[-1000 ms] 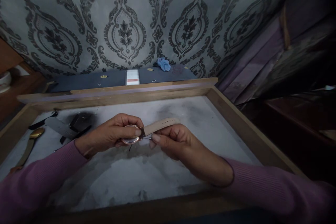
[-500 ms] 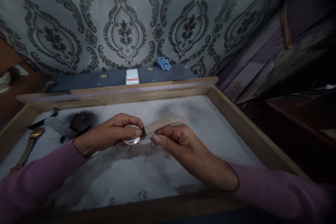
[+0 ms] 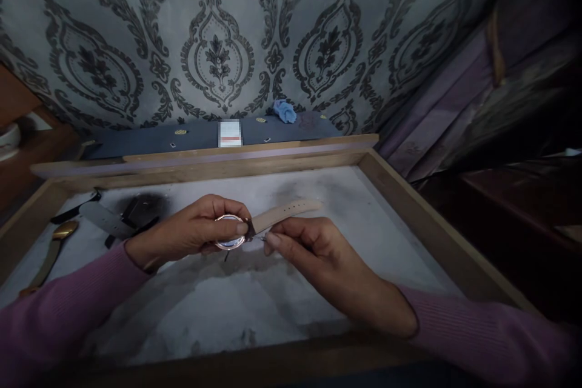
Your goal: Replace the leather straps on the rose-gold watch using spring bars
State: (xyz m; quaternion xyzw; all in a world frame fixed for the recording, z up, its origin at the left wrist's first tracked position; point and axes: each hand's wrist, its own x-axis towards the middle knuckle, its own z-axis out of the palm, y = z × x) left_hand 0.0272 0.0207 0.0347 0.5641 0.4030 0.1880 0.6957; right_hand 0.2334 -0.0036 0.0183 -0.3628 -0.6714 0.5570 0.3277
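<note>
My left hand [image 3: 193, 229] is closed on a round wristwatch [image 3: 231, 241] with a shiny rim, the thumb lying across it. From the watch's right side a beige strap [image 3: 279, 213] with a row of holes reaches out to the right, above my other fingers. My right hand [image 3: 325, 257] pinches a thin, silvery, pin-like metal tool [image 3: 259, 237] between thumb and forefinger. Its thin end points at the watch edge where the strap joins; whether it touches there I cannot tell. Both hands are above the white bottom of a wooden tray.
Wooden tray walls [image 3: 422, 224] surround the work area. At the left inside lie a gold-coloured watch [image 3: 65, 230], a grey strap [image 3: 102, 219] and dark watch parts [image 3: 139, 211]. Behind the tray, a crumpled blue cloth [image 3: 285, 111] and a small white box [image 3: 230, 133] sit by the patterned wall.
The hands and the watch keep almost the same pose. The whole view has shifted very slightly; nothing was taken up or let go.
</note>
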